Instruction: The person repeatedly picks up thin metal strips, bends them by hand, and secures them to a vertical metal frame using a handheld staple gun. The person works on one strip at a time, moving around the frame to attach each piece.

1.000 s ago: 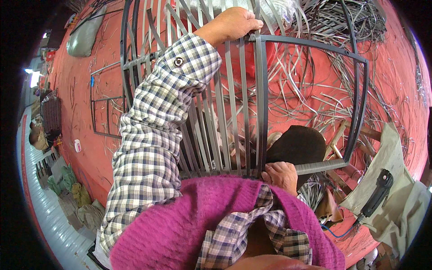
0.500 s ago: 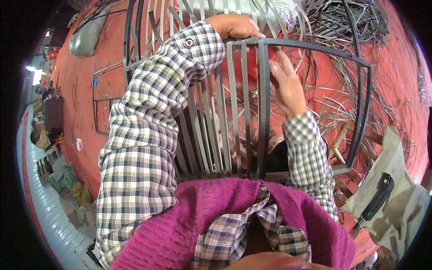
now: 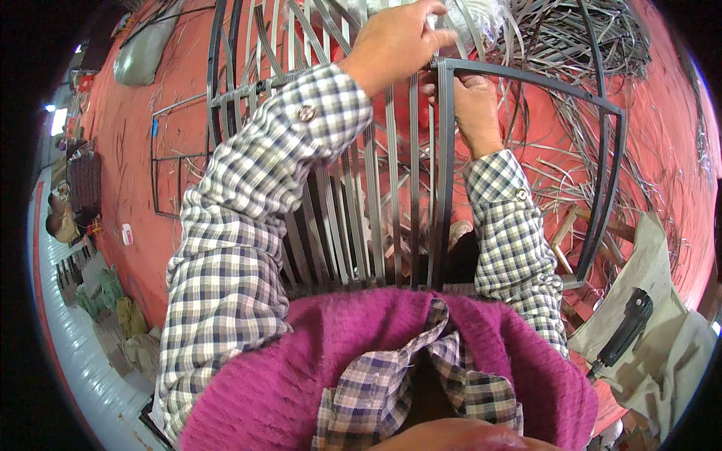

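At the far rail point(image 3: 519, 74) of the dark metal frame point(image 3: 446, 150) with flat grey straps point(image 3: 393, 165), my left hand point(image 3: 406, 37) has lifted and my right hand point(image 3: 477, 109) now curls just nearer, both serving one corner, though what either grips I cannot tell.

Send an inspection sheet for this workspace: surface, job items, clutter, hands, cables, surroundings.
Surface: red floor, littered in places.
Job items: dark frame; long grey strips run lengthwise over its left part, while the right part stands open.
Clutter: tangled strip heap, upper right; black tool on pale cloth.
Hands: left hand near the far crossbar, fingers bent, hold unclear; right hand by the upright bar, fingers partly behind it, grip unclear.
Cables: nothing seen.
Surroundings: second frame and wrapped bundle, left side.
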Motion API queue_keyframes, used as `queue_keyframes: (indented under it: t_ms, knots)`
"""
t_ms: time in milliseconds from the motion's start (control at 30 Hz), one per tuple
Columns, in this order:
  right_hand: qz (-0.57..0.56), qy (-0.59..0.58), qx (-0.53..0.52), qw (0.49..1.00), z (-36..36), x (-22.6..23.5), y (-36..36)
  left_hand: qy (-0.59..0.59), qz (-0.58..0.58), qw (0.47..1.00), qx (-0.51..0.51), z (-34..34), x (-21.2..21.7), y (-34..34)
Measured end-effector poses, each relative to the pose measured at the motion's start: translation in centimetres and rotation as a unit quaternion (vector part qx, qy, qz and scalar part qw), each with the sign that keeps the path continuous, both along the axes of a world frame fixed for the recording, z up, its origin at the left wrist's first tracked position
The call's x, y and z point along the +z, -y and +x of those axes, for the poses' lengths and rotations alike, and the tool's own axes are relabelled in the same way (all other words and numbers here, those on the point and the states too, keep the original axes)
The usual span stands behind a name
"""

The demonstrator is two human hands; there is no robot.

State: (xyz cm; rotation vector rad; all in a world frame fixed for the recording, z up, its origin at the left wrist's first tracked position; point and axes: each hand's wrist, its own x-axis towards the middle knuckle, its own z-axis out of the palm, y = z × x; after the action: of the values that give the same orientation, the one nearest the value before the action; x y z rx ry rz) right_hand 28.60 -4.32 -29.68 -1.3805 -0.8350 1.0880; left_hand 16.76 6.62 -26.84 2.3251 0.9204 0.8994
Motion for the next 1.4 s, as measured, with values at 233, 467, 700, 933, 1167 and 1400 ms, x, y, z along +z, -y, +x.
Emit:
queue_keyframes:
  t_ms: [233,467,700,933,1167,1400]
  knots:
    - [-0.064,-0.017,0.091,0.994,2.3,0.3,1.6,-0.157,-0.072,0.968,-0.184,0.3,0.2,-0.4]
    - [-0.070,0.115,0.111,0.985,1.7,3.3,4.8,-0.157,-0.144,0.947,-0.240,0.3,1.1,-0.9]
    - [0.021,0.530,0.015,0.847,-3.1,5.3,10.0,-0.185,0.047,0.907,-0.375,1.5,-0.4,-2.4]
    - [-0.065,0.545,0.020,0.835,-3.3,5.4,9.3,-0.156,-0.022,0.905,-0.396,4.3,-3.4,-3.7]
    - [-0.115,0.508,-0.008,0.854,-2.9,5.7,9.0,-0.182,-0.222,0.900,-0.328,6.0,-2.9,-2.7]
    - [-0.175,0.178,0.050,0.967,-1.5,7.4,7.9,-0.209,-0.250,0.882,-0.339,4.8,-0.9,-2.3]
